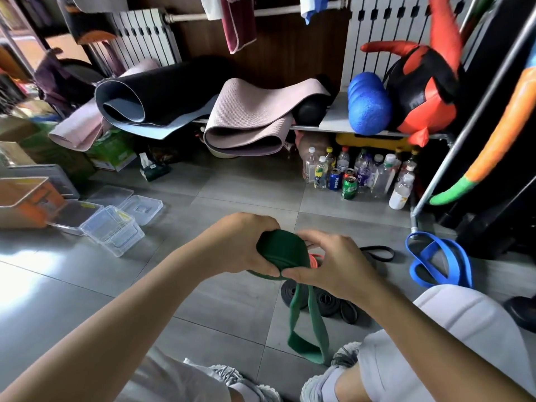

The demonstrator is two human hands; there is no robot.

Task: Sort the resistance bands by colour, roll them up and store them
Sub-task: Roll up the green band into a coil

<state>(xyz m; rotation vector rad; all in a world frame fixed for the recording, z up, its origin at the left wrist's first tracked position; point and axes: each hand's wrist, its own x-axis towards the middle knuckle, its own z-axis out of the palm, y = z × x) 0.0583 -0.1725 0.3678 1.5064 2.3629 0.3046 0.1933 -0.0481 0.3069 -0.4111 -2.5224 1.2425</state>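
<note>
A green resistance band is partly wound into a thick roll held over the floor. My left hand grips the roll from the left side. My right hand pinches its lower right edge with thumb and fingers. The band's loose loop hangs down to near my shoes. Rolled black bands lie on the floor under my right hand. A thin black band and a bit of an orange-red band lie behind my right hand. A blue band lies loose at the right.
Several clear plastic boxes and lids stand on the grey tiles at the left beside an orange box. Yoga mats hang off a low shelf ahead. Bottles and cans cluster beneath it. A metal rack stands at right.
</note>
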